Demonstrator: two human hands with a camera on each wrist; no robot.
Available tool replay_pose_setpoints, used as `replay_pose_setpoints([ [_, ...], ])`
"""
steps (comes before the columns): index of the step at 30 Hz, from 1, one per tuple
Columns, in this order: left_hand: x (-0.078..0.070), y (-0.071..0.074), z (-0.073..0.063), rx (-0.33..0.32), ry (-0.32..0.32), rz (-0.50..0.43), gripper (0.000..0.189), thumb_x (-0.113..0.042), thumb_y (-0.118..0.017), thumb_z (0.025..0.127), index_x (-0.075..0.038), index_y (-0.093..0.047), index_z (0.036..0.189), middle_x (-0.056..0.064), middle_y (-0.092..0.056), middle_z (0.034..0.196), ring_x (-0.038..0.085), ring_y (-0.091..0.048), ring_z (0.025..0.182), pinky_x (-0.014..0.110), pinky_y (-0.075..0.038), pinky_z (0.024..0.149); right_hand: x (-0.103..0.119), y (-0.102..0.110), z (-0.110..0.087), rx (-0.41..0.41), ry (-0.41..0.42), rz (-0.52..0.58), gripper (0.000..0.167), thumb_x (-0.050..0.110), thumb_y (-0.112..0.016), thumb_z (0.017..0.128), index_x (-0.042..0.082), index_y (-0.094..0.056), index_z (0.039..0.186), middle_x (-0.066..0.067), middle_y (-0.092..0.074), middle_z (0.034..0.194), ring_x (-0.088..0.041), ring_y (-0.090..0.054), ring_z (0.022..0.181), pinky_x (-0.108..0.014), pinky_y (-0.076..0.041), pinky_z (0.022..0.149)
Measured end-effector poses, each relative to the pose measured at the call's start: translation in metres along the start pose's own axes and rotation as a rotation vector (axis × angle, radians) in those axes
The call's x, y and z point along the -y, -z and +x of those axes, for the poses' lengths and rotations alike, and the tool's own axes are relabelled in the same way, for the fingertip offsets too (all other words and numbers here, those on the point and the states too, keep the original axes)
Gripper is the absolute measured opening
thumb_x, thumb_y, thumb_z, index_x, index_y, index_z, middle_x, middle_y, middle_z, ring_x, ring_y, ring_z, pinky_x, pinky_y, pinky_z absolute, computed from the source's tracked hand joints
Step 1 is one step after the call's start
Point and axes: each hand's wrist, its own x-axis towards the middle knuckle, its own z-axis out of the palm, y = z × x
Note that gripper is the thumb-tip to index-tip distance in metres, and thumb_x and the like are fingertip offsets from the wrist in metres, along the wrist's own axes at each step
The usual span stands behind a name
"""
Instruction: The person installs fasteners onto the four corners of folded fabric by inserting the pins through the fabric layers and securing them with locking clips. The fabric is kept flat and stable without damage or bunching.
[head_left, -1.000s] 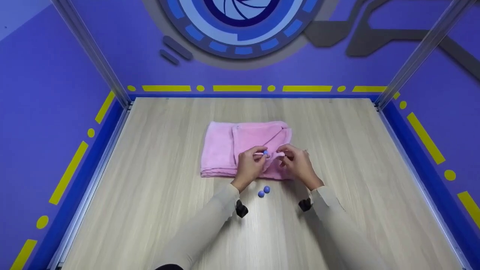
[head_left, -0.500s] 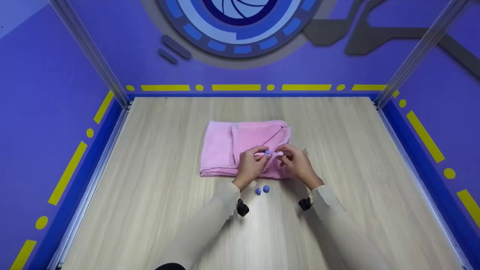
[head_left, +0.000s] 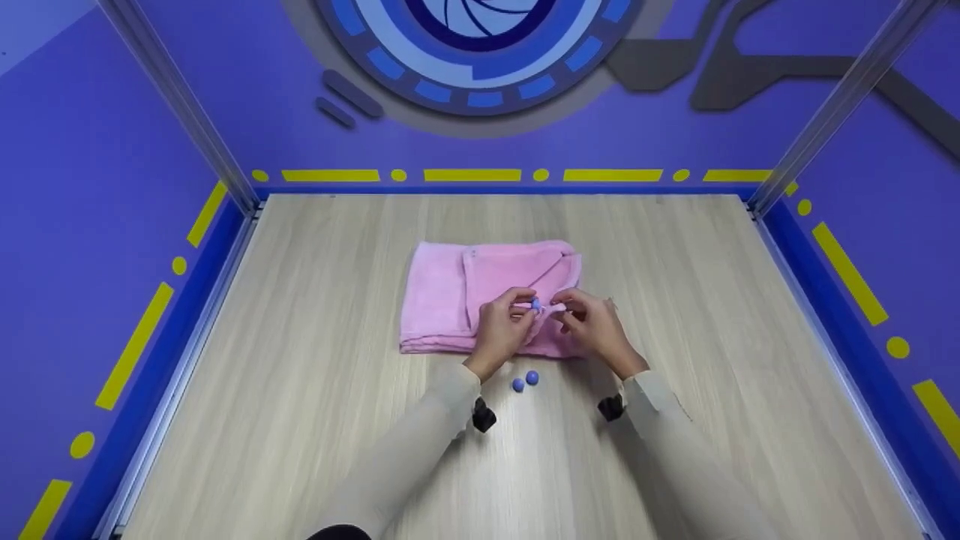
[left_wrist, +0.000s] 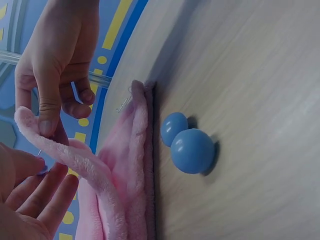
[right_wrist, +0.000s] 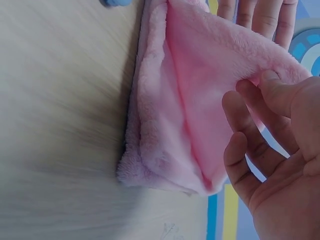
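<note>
A folded pink fleece blanket (head_left: 439, 292) lies on the table, one layer's edge raised at its front right. My right hand (head_left: 598, 324) pinches that raised edge between thumb and fingers, plainly seen in the right wrist view. Facing it, my left hand (head_left: 499, 330) pinches a small blue ball-headed pin (head_left: 535, 303) close to the edge; a thin metal point shows above the thumb in the left wrist view. Whether the point has entered the cloth, I cannot tell. Two glossy blue balls, one (left_wrist: 192, 151) larger in the left wrist view and one (left_wrist: 174, 128) behind it, lie before the blanket.
The wooden table (head_left: 337, 277) is bounded by blue panels (head_left: 480, 150) at the back and sides, with metal posts (head_left: 187, 112) in the corners. Black wrist cameras (head_left: 484, 416) hang below both sleeves.
The blue pin in my left hand has shifted slightly right, toward the right hand. One loose ball rolled a little. The right hand keeps its pinch on the blanket.
</note>
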Motion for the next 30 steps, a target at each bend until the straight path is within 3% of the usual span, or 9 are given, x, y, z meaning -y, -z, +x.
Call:
replay_pose_setpoints([
  [5, -0.0010, 0.0016, 0.0010, -0.006, -0.022, 0.014, 0.015, 0.007, -0.073, 0.089, 0.006, -0.073, 0.104, 0.016, -0.076, 0.102, 0.023, -0.076, 0.094, 0.021, -0.059, 0.083, 0.0015, 0.0013, 0.0008, 0.002, 0.004, -0.006, 0.021, 0.003, -0.073, 0.094, 0.005, -0.072, 0.115, -0.007, -0.079, 0.091, -0.028, -0.072, 0.065, -0.024, -0.054, 0.059],
  [12, -0.0026, 0.0030, -0.0005, 0.005, -0.038, -0.012, 0.020, 0.007, -0.071, 0.091, 0.006, -0.075, 0.110, 0.018, -0.076, 0.109, 0.027, -0.076, 0.097, 0.023, -0.059, 0.084, 0.0011, 0.0032, 0.0007, -0.005, 0.016, -0.023, 0.031, 0.000, -0.071, 0.095, 0.004, -0.069, 0.126, -0.011, -0.079, 0.091, -0.023, -0.073, 0.065, -0.021, -0.052, 0.055],
  [18, -0.0031, 0.0026, -0.0012, 0.034, -0.030, 0.007, 0.023, 0.005, -0.068, 0.093, 0.004, -0.075, 0.115, 0.016, -0.075, 0.113, 0.025, -0.075, 0.102, 0.022, -0.058, 0.087, 0.0024, 0.0034, 0.0009, -0.008, -0.011, -0.041, 0.032, -0.003, -0.068, 0.095, 0.003, -0.069, 0.126, -0.012, -0.078, 0.091, -0.022, -0.074, 0.066, -0.023, -0.054, 0.056],
  [30, -0.0042, 0.0033, -0.0017, 0.088, -0.016, 0.070, 0.024, 0.003, -0.068, 0.093, 0.002, -0.076, 0.116, 0.014, -0.076, 0.110, 0.021, -0.075, 0.098, 0.022, -0.059, 0.082, 0.0018, 0.0003, 0.0012, -0.020, 0.011, -0.062, 0.029, -0.005, -0.070, 0.093, 0.006, -0.072, 0.120, -0.012, -0.079, 0.091, -0.019, -0.073, 0.066, -0.026, -0.058, 0.059],
])
